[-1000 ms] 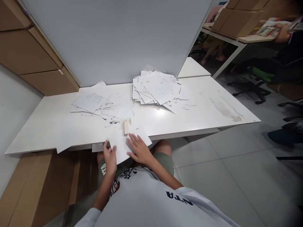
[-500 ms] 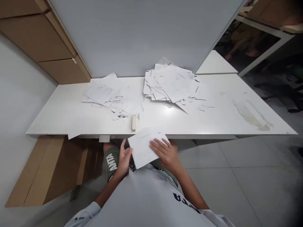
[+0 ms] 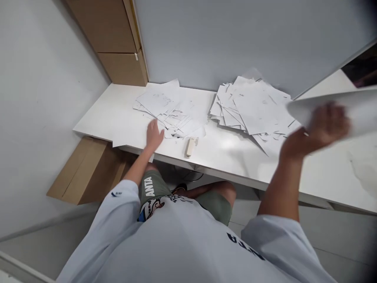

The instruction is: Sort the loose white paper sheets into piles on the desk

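My right hand [image 3: 322,127] is raised at the right, blurred by motion, and grips a white sheet of paper [image 3: 350,110] above the right side of the white table [image 3: 123,114]. My left hand [image 3: 154,135] rests with fingers stretched out at the near edge of the left pile of papers [image 3: 167,108]. A second, thicker pile of papers [image 3: 250,104] lies to the right of it, just left of the raised sheet. A small cream-coloured stapler [image 3: 190,146] lies near the table's front edge between my hands.
A grey partition wall [image 3: 220,39] stands behind the table. Cardboard boxes [image 3: 118,47] are stacked at the back left, and another cardboard box [image 3: 85,171] lies on the floor under the table's left end. A stain [image 3: 363,173] marks the table at the right.
My right hand lifted the sheet from the front edge and swung it up to the right. My left hand let go of it and reached to the left pile. The view turned left.
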`<control>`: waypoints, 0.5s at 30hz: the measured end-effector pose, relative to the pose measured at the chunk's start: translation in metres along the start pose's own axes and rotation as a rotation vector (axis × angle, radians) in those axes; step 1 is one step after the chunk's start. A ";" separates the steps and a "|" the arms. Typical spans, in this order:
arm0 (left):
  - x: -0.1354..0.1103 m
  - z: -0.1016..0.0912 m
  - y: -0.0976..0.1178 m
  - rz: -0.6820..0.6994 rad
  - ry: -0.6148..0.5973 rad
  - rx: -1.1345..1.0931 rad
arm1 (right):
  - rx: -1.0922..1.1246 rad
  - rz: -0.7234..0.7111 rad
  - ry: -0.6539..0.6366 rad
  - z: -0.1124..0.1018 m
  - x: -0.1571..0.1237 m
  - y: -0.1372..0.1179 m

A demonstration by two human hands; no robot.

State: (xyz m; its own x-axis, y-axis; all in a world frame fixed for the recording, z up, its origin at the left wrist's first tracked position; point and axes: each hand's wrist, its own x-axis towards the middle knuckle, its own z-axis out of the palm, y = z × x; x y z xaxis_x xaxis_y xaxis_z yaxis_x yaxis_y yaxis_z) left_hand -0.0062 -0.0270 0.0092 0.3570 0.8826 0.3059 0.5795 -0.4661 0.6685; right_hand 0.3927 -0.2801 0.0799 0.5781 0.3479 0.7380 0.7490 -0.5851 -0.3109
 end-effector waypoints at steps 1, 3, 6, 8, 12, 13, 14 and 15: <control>0.026 0.002 -0.010 0.002 -0.002 0.068 | -0.012 -0.061 -0.147 0.026 0.014 -0.001; 0.064 0.007 -0.028 0.032 -0.020 0.141 | -0.015 -0.126 -0.447 0.069 0.027 -0.007; 0.087 0.014 -0.043 0.050 -0.040 0.143 | -0.004 0.022 -0.649 0.101 0.005 -0.021; 0.086 0.017 -0.046 0.105 -0.048 0.143 | 0.037 0.126 -0.509 0.101 -0.032 -0.027; 0.071 0.018 -0.039 0.221 -0.099 0.176 | 0.155 0.242 -0.193 0.083 -0.105 -0.020; 0.068 0.018 -0.036 0.236 -0.115 0.182 | 0.187 0.286 -0.145 0.079 -0.116 -0.017; 0.065 0.018 -0.034 0.250 -0.119 0.190 | 0.218 0.331 -0.115 0.077 -0.123 -0.013; 0.063 0.017 -0.032 0.264 -0.108 0.204 | 0.249 0.373 -0.108 0.075 -0.126 -0.010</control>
State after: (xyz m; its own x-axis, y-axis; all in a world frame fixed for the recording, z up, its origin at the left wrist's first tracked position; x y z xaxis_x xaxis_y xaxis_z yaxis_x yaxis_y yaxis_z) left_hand 0.0104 0.0425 -0.0049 0.5829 0.7237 0.3694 0.5874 -0.6894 0.4238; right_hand 0.3365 -0.2630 -0.0552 0.8435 0.2287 0.4860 0.5306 -0.4956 -0.6877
